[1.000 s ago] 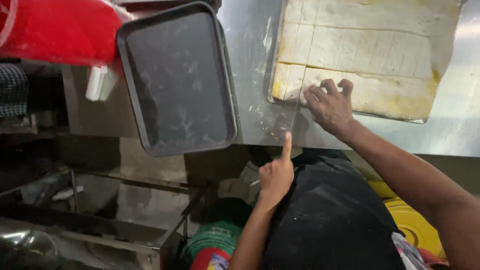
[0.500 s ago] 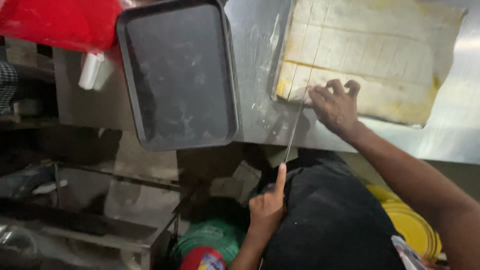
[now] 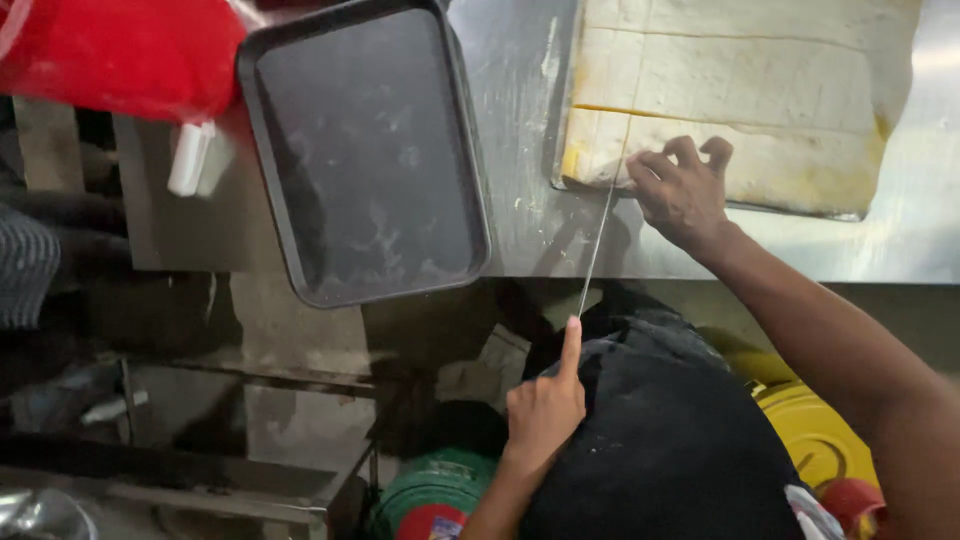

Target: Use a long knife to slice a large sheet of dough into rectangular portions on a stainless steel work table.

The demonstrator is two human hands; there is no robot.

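Now the long thin blade [image 3: 598, 245] lies drawn well back from the dough slab [image 3: 740, 110], where a second ago it was pushed further in; its tip meets the near edge of the pale sheet at a scored line, so the cut along that line looks to be finishing at the slab's edge. The left hand [image 3: 545, 410] is closed round the blade's near end below the surface [image 3: 520, 215], forefinger stretched along its spine. The right hand [image 3: 685, 185] rests on the dough beside the blade, fingers curled and pressing down on the near strip, holding nothing else. The slab sits at the top right of the steel surface, already marked into rows and squares, yellowish along its near rim.

Just left of it lies a dark baking tray [image 3: 365, 150], dusted with flour and overhanging the surface's edge. A red tub [image 3: 110, 45] stands beyond the tray's far corner. Under the surface show a yellow lid [image 3: 815, 435] and a green bucket [image 3: 430, 495]. Nothing lies between blade and dough.
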